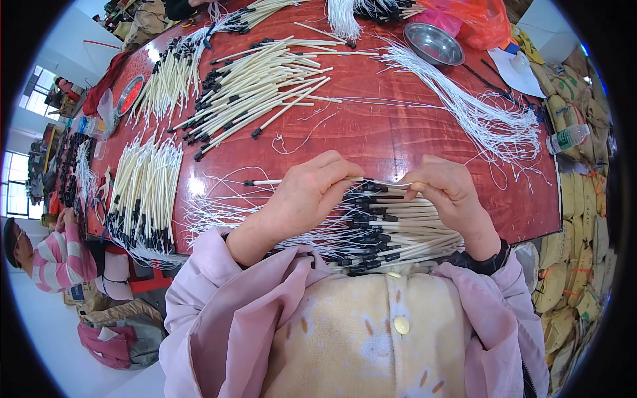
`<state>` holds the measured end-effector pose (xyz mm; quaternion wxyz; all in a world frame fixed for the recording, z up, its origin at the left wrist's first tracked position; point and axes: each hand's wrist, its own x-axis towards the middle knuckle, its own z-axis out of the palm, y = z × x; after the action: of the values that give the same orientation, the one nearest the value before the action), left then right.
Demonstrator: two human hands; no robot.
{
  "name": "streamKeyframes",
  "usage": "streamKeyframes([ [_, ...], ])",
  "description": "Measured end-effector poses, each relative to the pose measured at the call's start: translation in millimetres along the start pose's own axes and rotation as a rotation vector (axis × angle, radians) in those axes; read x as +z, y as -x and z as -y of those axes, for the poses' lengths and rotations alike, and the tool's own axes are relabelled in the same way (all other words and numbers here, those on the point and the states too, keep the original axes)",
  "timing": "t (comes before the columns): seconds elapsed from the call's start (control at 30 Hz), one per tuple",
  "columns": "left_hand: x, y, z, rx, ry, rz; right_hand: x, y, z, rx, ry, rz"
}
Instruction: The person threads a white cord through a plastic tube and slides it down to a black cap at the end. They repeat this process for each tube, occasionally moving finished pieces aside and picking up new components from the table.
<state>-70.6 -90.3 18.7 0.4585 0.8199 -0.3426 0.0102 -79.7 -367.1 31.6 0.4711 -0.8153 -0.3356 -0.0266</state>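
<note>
My left hand (308, 192) is closed around a thin cream stick (267, 182), whose black-fitted end sticks out to its left. Between my two hands runs a short stretch of white cord (391, 183), pinched at its right by the thumb and fingers of my right hand (448, 189). How the cord meets the stick is hidden by my left fingers. Below both hands, close to my body, lies a pile of cream sticks (424, 229) with black fittings and white strings trailing left. A bundle of loose white cords (464, 106) spreads across the table at the right.
More sticks (265, 79) lie heaped on the red table (371, 132), with a stack (146, 186) at the left. A metal bowl (434, 45) and a red plastic bag (474, 23) stand far right, a bottle (570, 137) beyond the edge. Another person (53, 255) sits left.
</note>
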Motion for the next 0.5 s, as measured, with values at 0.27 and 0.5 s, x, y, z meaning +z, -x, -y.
streamKeyframes([
  [0.27,9,-18,-12,0.038,-0.119,0.066,6,-6,-4,0.057,0.086,0.020],
  [0.5,25,-47,-3,0.081,-0.165,0.030,0,-8,-27,-0.018,0.323,-0.013],
])
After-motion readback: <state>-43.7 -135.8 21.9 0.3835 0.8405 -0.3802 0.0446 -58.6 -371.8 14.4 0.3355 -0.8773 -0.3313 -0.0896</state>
